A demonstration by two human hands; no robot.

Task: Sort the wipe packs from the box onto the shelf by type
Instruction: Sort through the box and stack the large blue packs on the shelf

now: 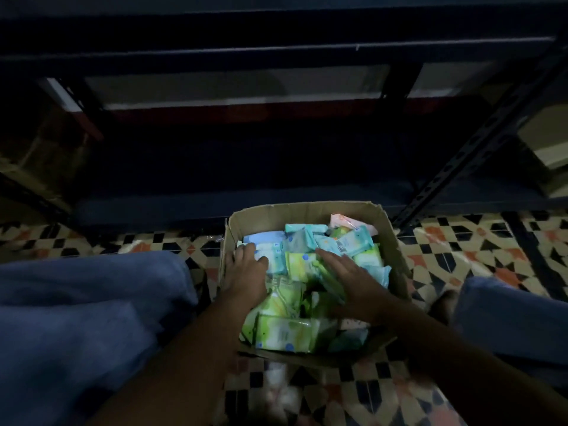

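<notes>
A: What's in the open brown cardboard box (310,210)?

B: Soft plastic wipe packs (307,265), heaped loosely at all angles. It sits on the patterned tile floor (461,241), between the person's knees in blue trousers (86,302), just in front of the dark metal shelf (276,53).

A: What colours?

B: Pale green packs (285,333) fill the near half. Teal packs (347,241) lie toward the far side, a light blue pack (264,237) at the far left, and a pink pack (347,221) in the far right corner.

A: How many of each?

B: One pink and one light blue that I can make out. The green and teal ones overlap in dim, blurred light, so several of each; an exact count I cannot give.

A: And the hands?

B: The left hand (246,269) lies flat on the packs at the box's left wall, fingers spread. The right hand (350,278) rests palm down across the middle, fingers straight and reaching toward the teal ones. Neither hand has closed around a pack.
</notes>
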